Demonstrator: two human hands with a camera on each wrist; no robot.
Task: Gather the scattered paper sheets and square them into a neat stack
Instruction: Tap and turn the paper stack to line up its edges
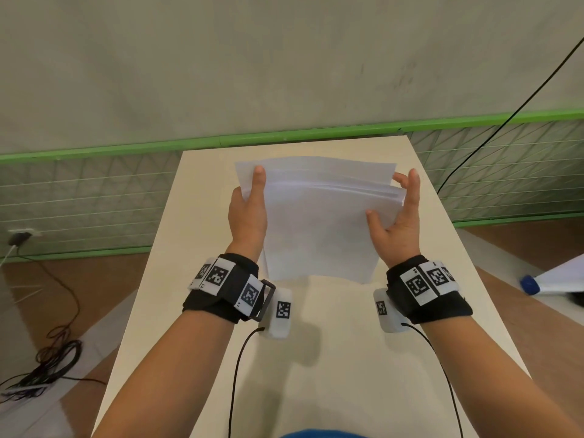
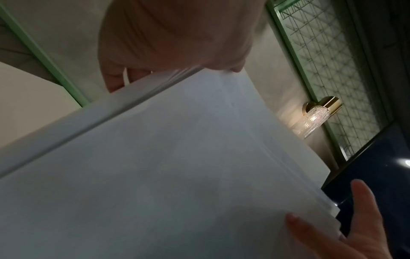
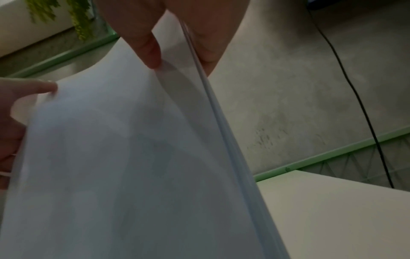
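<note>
A bundle of white paper sheets [image 1: 319, 222] is held upright over the cream table [image 1: 347, 358], its bottom edge close above the tabletop. The sheets' top edges are uneven, and one sheet stands higher at the back. My left hand [image 1: 249, 203] grips the left edge, thumb on the front and fingers hidden behind. My right hand [image 1: 396, 210] pinches the right edge, thumb on the front and fingers at the back. The left wrist view shows the paper sheets [image 2: 166, 166] under my left hand [image 2: 173, 35]. In the right wrist view my right hand [image 3: 177, 26] pinches the paper sheets [image 3: 133, 166].
A green-railed wire fence [image 1: 94, 197] and a grey wall stand behind the table's far edge. One black cable [image 1: 505, 121] hangs at the right and a tangle of cables [image 1: 53, 358] lies on the floor at the left. At the right edge lies a blue-capped white object [image 1: 537, 284].
</note>
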